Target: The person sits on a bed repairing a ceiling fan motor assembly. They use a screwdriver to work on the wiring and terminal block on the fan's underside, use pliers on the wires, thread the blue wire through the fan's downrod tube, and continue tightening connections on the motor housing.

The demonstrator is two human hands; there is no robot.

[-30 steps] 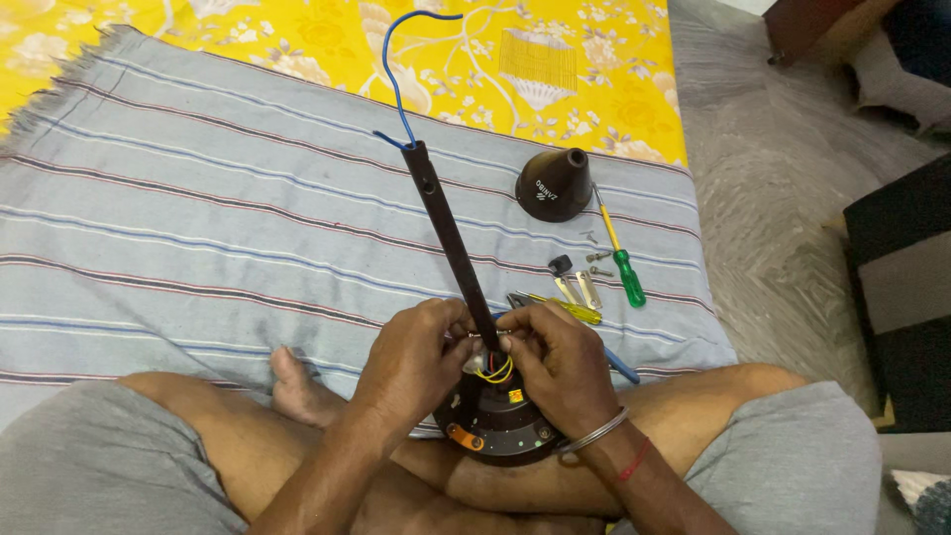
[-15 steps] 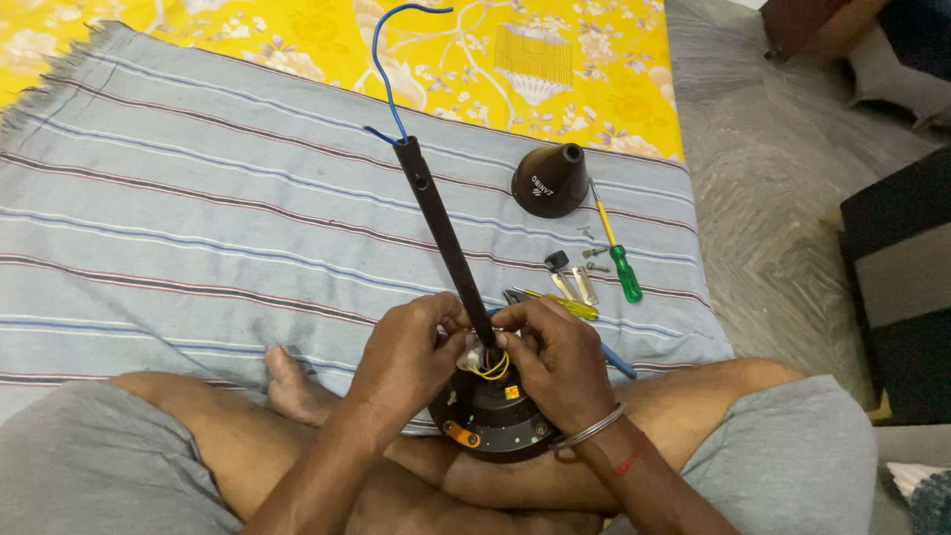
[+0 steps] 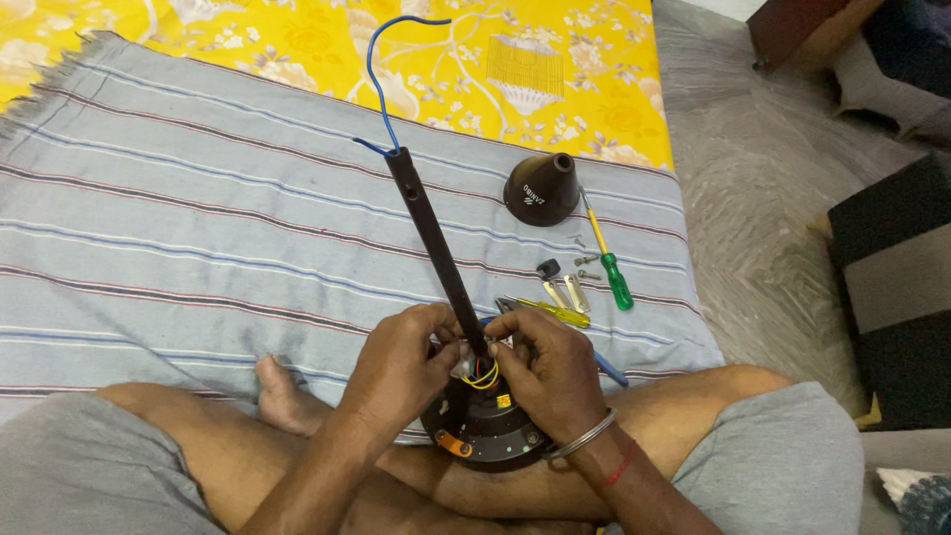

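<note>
Head view: left hand (image 3: 401,362) and right hand (image 3: 540,362) pinch the yellow wires (image 3: 482,375) atop the fan motor (image 3: 485,426); tugging could snap a wire

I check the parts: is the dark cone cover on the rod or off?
Off. The cone cover lies on the striped cloth, apart from the rod.

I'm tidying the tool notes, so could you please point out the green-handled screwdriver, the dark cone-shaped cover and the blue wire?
green-handled screwdriver (image 3: 619,284), head view, on its green handle.
dark cone-shaped cover (image 3: 540,193), head view, on its flared side.
blue wire (image 3: 373,84), head view, on its upright stretch.
</note>
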